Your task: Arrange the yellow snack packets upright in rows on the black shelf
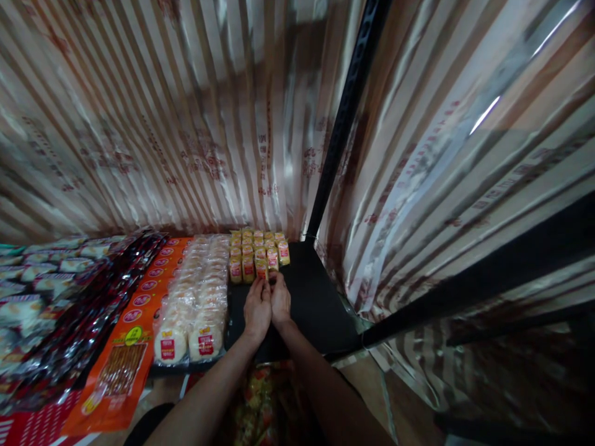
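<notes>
My left hand [257, 308] and my right hand [280, 300] are pressed side by side on a black shelf [316, 297]. Their fingertips meet on a small yellow packet with a red label [261, 268] at the front of a block of several such packets [256, 251]. Both hands have curled fingers pinching that front packet. Whether it rests on the shelf or is lifted is hard to tell.
Left of the yellow packets lie rows of round white snack packs [204, 297], then orange flat packets [134, 347], dark red packets [93, 310] and white bags [28, 285]. A striped plastic sheet [186, 124] hangs behind and to the right. A black upright post [344, 118] stands at the shelf corner.
</notes>
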Tool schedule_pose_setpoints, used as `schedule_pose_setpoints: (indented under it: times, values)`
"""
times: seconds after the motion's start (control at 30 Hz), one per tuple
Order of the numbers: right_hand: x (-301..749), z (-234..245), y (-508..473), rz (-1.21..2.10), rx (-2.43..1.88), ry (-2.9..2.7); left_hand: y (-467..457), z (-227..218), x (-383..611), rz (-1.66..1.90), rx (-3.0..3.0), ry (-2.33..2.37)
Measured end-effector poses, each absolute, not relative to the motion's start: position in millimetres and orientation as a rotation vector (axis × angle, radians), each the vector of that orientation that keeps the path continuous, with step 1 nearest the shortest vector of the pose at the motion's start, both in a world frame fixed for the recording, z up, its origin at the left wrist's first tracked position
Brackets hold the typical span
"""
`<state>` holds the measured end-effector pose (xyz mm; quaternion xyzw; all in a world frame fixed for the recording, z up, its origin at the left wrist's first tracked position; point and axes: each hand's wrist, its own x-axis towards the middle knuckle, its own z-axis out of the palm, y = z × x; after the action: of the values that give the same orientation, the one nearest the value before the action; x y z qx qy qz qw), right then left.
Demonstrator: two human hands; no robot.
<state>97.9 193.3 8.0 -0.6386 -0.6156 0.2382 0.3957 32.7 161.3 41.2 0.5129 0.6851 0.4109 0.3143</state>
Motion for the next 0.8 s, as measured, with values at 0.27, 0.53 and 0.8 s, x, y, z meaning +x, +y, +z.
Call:
schedule_pose_setpoints:
  times: [0.27, 0.53, 0.8]
  values:
    - [99.4, -0.9, 193.0, 0.578, -1.556, -1.600, 163.6, 33.3, 38.1, 1.048, 1.327, 1.804]
    - [98.3, -7.5, 194.4, 0.559, -1.509, -1.592, 167.9, 32.1, 36.9, 1.014, 1.462, 1.838]
    - [98.7, -8.0, 193.1, 0.568, -1.462, -1.607, 171.4, 23.7, 35.2, 1.030, 1.515, 1.825]
